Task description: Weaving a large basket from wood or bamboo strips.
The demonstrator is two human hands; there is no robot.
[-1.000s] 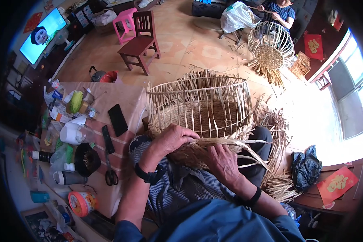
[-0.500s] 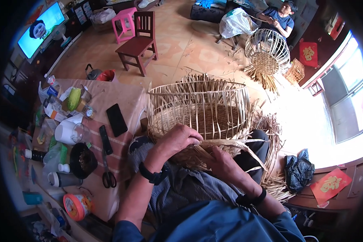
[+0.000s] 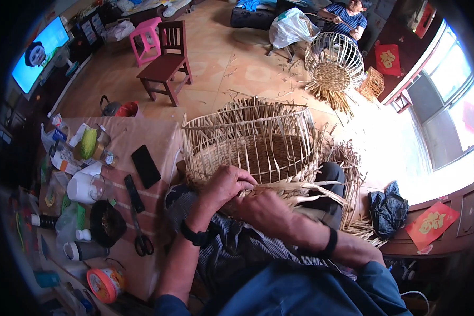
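A half-woven basket [image 3: 224, 157] of dry plant fibre lies across my lap, its upright stakes and thin rim ring on the far side. At its near edge my left hand [image 3: 227, 184] is closed, thumb and fingers pinching the weave. My right hand [image 3: 262, 206] is right beside it, closed on the fibre strips; its fingertips are partly hidden. Loose pale fibre strips [image 3: 308, 188] run out to the right of my hands, over my right knee. A striped cloth [image 3: 226, 250] covers my lap below the basket.
To the left, a table [image 3: 166, 138] bears a phone [image 3: 146, 166], scissors [image 3: 142, 242], a black bowl [image 3: 108, 224] and a green gourd [image 3: 88, 143]. Fibre scraps [image 3: 353, 168] pile at right near a black plastic bag [image 3: 388, 209]. Across the room a person [image 3: 345, 21] sits behind another basket [image 3: 332, 76].
My right hand has moved left, up against my left hand, which stays at the basket's near edge. The whole view has shifted slightly, and the person across the room has raised their hands.
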